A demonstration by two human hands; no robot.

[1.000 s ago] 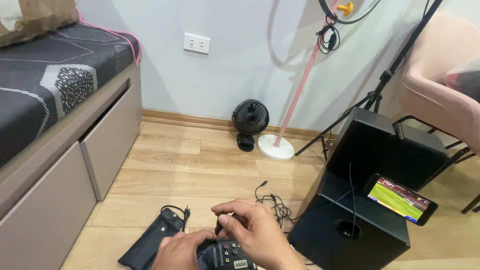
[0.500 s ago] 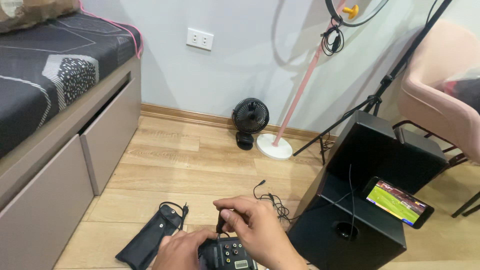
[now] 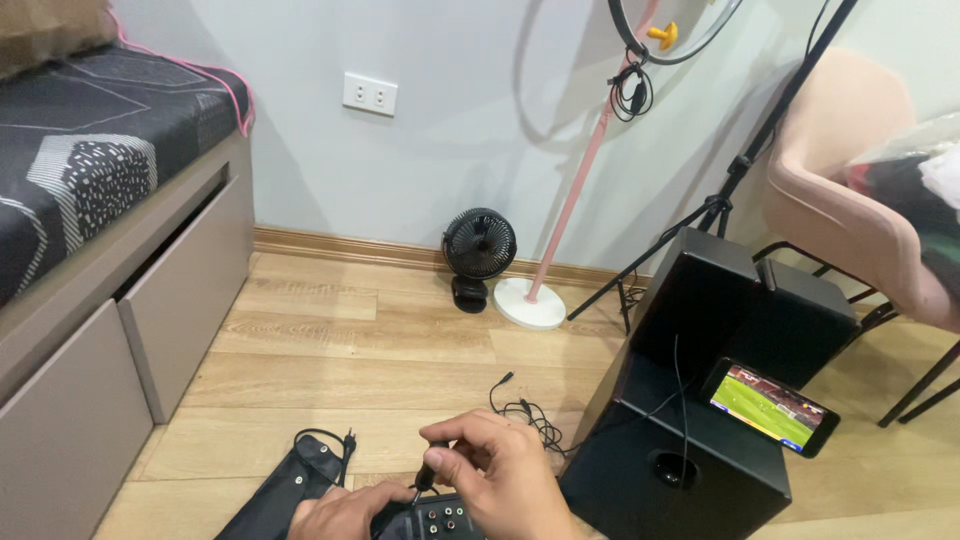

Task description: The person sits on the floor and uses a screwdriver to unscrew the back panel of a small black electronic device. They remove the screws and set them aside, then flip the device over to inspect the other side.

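Two hands, left hand [image 3: 345, 510], right hand [image 3: 500, 475], one plug [image 3: 432, 465], one small fan [image 3: 478, 250], two black speakers [image 3: 690, 300], one phone [image 3: 770, 405], one wall socket [image 3: 369, 93], one pink chair [image 3: 850, 200]

Two bare hands [image 3: 500, 475], no sleeves

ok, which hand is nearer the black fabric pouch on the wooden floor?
Left. The left hand lies right beside the black fabric pouch, at its right edge. The right hand is farther right, pinching a small black plug.

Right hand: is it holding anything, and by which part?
The right hand pinches a black cable plug by its body, at the small black device.
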